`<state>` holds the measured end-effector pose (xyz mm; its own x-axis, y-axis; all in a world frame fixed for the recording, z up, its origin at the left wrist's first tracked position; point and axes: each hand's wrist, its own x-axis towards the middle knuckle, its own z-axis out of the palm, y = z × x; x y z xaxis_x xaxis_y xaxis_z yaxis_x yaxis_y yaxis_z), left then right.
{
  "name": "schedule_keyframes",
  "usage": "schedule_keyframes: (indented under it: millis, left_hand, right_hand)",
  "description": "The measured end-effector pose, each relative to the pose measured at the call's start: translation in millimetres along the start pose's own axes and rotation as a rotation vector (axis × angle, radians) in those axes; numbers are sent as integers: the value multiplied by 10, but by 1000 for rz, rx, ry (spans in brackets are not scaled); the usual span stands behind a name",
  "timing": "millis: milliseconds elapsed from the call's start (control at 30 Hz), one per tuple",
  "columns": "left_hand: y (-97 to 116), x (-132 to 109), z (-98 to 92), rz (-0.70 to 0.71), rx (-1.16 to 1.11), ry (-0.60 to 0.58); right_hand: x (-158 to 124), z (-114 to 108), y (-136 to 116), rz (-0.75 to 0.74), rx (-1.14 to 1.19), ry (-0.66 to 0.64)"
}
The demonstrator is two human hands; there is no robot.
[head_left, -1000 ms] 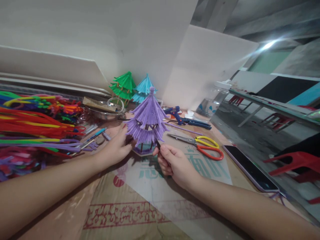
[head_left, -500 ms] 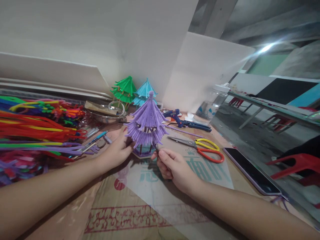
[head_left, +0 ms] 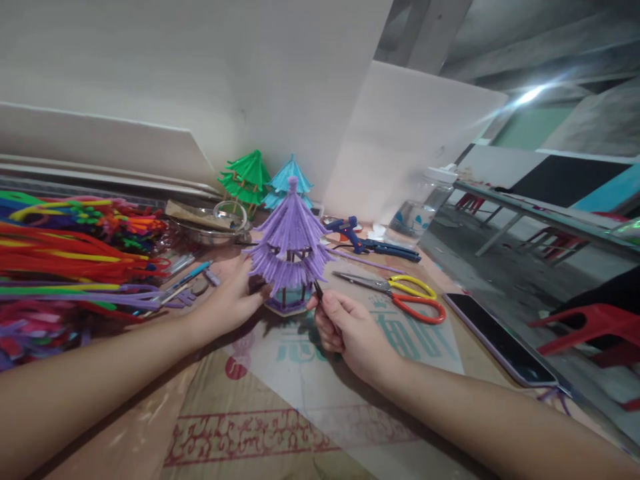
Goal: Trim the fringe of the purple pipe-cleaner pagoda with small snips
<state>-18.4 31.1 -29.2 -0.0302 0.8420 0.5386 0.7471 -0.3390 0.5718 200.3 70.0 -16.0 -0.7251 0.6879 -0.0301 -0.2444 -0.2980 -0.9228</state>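
A purple model pavilion [head_left: 290, 233] with a two-tiered roof of fuzzy pipe-cleaner stems stands upright in front of me. Dark posts carry its roof above a pale base [head_left: 285, 310]. My left hand [head_left: 235, 300] grips the pavilion low on its left side, the thumb by the base and the other fingers partly hidden behind the model. Between the thumb and fingers of my right hand [head_left: 345, 327] is a thin black tool that looks like tweezers [head_left: 319, 291]. Its tips point up, just right of the lower roof edge.
Scissors [head_left: 400, 290], a phone [head_left: 500, 340], a blue glue gun [head_left: 353, 233] and dark pliers [head_left: 390, 251] lie to the right. Bundles of coloured pipe cleaners [head_left: 75, 250] crowd the left. Behind stand a green pavilion [head_left: 247, 177], a light-blue one [head_left: 290, 179] and a metal bowl [head_left: 210, 230].
My right hand has drawn the tweezers slightly right, away from the pavilion's lower roof edge. My left hand stays at the pavilion. The whole view has shifted a little.
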Motion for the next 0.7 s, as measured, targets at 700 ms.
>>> schedule_keyframes:
  millis: [700]
  left_hand:
    - [-22,-1,-10,18,28,-55]
  right_hand:
    - [6,-9,10,5,7,-9]
